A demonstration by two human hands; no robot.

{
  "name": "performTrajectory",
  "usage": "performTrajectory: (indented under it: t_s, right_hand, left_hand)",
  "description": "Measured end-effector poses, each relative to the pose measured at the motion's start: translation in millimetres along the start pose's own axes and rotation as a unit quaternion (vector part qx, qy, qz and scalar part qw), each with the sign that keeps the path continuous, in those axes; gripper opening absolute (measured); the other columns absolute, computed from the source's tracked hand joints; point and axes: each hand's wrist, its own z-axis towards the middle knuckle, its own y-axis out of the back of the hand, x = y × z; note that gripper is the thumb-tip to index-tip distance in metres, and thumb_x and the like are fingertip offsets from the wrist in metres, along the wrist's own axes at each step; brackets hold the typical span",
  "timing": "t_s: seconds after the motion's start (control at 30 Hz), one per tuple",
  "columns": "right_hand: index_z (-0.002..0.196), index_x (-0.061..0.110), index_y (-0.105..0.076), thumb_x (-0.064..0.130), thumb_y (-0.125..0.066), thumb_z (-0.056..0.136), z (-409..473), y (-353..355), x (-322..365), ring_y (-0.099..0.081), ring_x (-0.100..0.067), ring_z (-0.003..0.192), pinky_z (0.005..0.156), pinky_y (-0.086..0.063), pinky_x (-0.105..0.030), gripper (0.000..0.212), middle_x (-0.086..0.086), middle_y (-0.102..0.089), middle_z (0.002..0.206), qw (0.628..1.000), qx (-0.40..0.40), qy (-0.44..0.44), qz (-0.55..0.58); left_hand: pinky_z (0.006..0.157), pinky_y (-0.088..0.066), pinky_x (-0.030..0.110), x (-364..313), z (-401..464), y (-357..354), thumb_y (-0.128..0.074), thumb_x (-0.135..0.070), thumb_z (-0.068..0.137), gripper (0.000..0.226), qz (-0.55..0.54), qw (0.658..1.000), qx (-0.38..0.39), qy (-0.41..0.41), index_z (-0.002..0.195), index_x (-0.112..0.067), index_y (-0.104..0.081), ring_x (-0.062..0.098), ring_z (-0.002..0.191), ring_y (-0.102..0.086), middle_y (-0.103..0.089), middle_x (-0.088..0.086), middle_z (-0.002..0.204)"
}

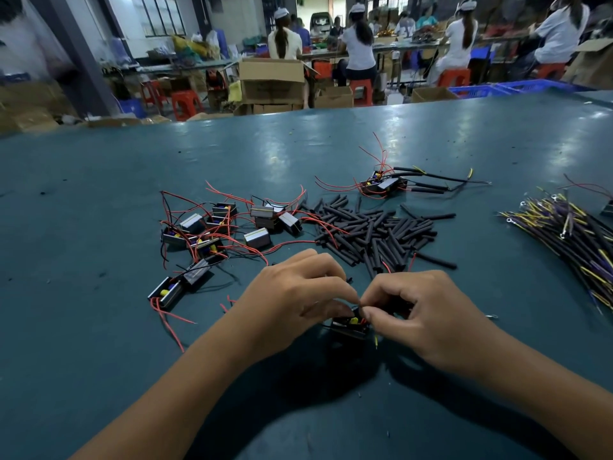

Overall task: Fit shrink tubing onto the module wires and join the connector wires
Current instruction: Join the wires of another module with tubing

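Note:
A small black module (348,326) with yellow and red parts lies on the green table between my hands. My left hand (292,293) and my right hand (421,310) meet just above it, fingertips pinching its thin wires together; the wire ends are hidden by my fingers. A black piece, probably shrink tubing, shows under my right hand's fingers. A heap of black shrink tubing (374,234) lies just beyond my hands. Several loose modules with red wires (215,234) lie to the left.
A finished group of modules with tubed wires (384,184) sits farther back. A bundle of black, yellow and purple connector wires (570,234) lies at the right. The green table (99,194) stretches far back; seated workers and cardboard boxes (272,81) are beyond it.

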Motion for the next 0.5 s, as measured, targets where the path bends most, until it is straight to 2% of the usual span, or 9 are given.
performTrajectory:
  t_s: [0.1, 0.23, 0.37, 0.43, 0.5]
  right_hand:
    - [0.077, 0.025, -0.069, 0.020, -0.070, 0.085, -0.2, -0.4, -1.1, -0.062, -0.006, 0.063, 0.057, -0.039, -0.010, 0.010, 0.014, -0.067, 0.069, 1.000, 0.001, 0.003, -0.003]
    - [0.078, 0.022, -0.068, 0.018, -0.069, 0.085, -0.8, -2.1, 0.0, -0.062, -0.009, 0.066, 0.060, -0.043, -0.015, 0.009, 0.012, -0.066, 0.070, 1.000, 0.003, 0.011, -0.015]
    - [0.077, 0.021, -0.069, 0.019, -0.070, 0.085, -0.4, -2.1, 0.2, -0.060, -0.007, 0.063, 0.058, -0.039, -0.012, 0.008, 0.011, -0.065, 0.068, 1.000, -0.004, 0.015, -0.016]
    - [0.079, 0.021, -0.071, 0.018, -0.069, 0.085, -0.6, -2.6, 0.3, -0.060, -0.005, 0.062, 0.057, -0.036, -0.009, 0.007, 0.012, -0.066, 0.067, 1.000, -0.007, 0.015, -0.012]
    - [0.081, 0.021, -0.072, 0.016, -0.070, 0.085, -1.2, -3.2, -0.6, -0.059, -0.004, 0.060, 0.056, -0.035, -0.008, 0.007, 0.013, -0.066, 0.067, 1.000, -0.008, 0.011, -0.005]
  left_hand:
    - [0.063, -0.050, 0.045, 0.0, 0.7, -2.3, -0.075, -0.020, 0.088, 0.009, -0.016, 1.000, 0.002, 0.008, 0.095, -0.016, -0.076, 0.020, 0.086, -0.057, -0.062, -0.002, 0.095]
    - [0.068, -0.050, 0.039, -2.8, 2.6, -5.0, -0.072, -0.026, 0.089, 0.010, -0.054, 0.998, -0.001, 0.037, 0.090, -0.016, -0.074, 0.016, 0.086, -0.057, -0.060, -0.006, 0.093]
    - [0.069, -0.040, 0.021, -5.5, 2.8, -8.5, -0.069, -0.025, 0.093, 0.008, -0.090, 0.991, 0.020, 0.093, 0.088, -0.019, -0.067, 0.002, 0.080, -0.051, -0.055, -0.012, 0.088]
    - [0.067, -0.034, 0.012, -6.7, 1.9, -9.2, -0.067, -0.025, 0.095, 0.009, -0.129, 0.983, 0.032, 0.127, 0.087, -0.023, -0.064, 0.003, 0.076, -0.052, -0.053, -0.016, 0.084]
    - [0.063, -0.034, 0.009, -7.7, 1.6, -9.1, -0.066, -0.030, 0.095, 0.012, -0.153, 0.974, 0.049, 0.160, 0.086, -0.024, -0.063, 0.000, 0.072, -0.052, -0.055, -0.018, 0.080]
